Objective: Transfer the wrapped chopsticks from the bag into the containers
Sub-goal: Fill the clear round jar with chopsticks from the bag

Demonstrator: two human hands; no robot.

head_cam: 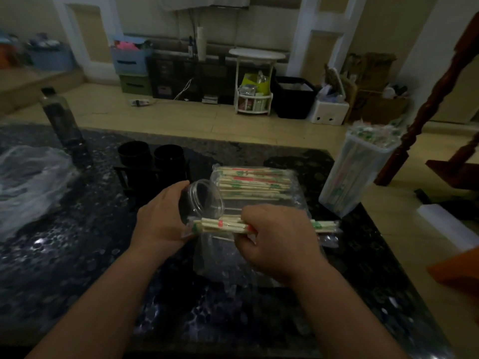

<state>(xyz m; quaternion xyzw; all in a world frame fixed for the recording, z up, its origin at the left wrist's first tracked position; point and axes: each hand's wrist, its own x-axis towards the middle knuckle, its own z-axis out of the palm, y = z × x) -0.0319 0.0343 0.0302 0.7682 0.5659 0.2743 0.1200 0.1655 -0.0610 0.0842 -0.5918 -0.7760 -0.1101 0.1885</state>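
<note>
**Bundle of wrapped chopsticks held crosswise at the mouth of a tilted jar**

Could jam the bundle of wrapped chopsticks (223, 225) against the rim of the clear jar (204, 200), with the sticks lying sideways just below the mouth rather than pointing into it. Could also shed single sticks from the looser right end, which fans out past the grip, down onto the bench (77, 255). Looks long for so short a jar, so might topple it once let go. Might knock the tall container (355, 172), packed full and standing near the bench's right edge, on a wide swing of the right elbow.

Cups the jar from the left side with the left hand (160, 218), fingers curled round the wall, mouth tipped up and toward the right. Clamps the bundle near its middle with the right hand (280, 239), knuckles up and fingers folded underneath. Hard to tell in the dim, soft view how many sticks sit in that grip, or whether the bundle's left end touches the left fingers. Brings both forearms in low over the bench, wrists close together. Shows the remaining chopsticks in the clear bag (254, 185), lying flat on the bench just behind the jar.
</note>
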